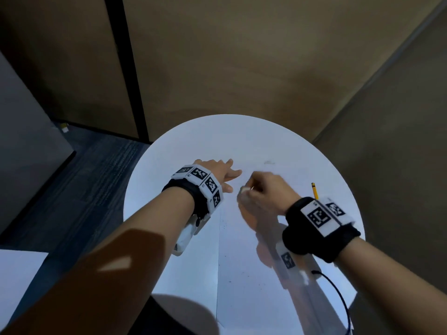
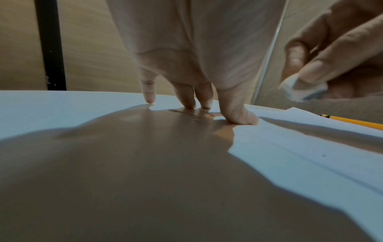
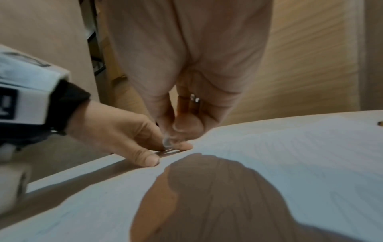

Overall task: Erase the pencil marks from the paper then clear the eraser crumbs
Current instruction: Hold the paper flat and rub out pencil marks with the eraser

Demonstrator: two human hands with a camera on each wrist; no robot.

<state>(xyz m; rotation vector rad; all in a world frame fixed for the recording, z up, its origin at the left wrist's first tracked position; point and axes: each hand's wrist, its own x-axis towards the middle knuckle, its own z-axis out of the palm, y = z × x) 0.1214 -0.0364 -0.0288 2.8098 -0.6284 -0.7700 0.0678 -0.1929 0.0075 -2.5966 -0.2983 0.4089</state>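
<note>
A white sheet of paper (image 1: 246, 257) lies on the round white table (image 1: 169, 151). My left hand (image 1: 225, 175) rests flat near the paper's far left corner, with its straight fingertips (image 2: 238, 117) pressing down. My right hand (image 1: 261, 189) pinches a small white eraser (image 1: 244, 191), blurred with motion, just above the paper beside the left hand. The left wrist view shows the eraser (image 2: 302, 91) between the right fingers, clear of the sheet. A faint pencil smudge (image 1: 268, 162) marks the paper further back. Tiny dark specks (image 1: 226, 256) dot the sheet's near part.
A yellow pencil (image 1: 314, 191) lies on the table to the right of my right hand. Brown panel walls stand behind and to the right of the table. Dark carpet floor lies on the left. A black cable (image 1: 338, 293) hangs from my right wrist band.
</note>
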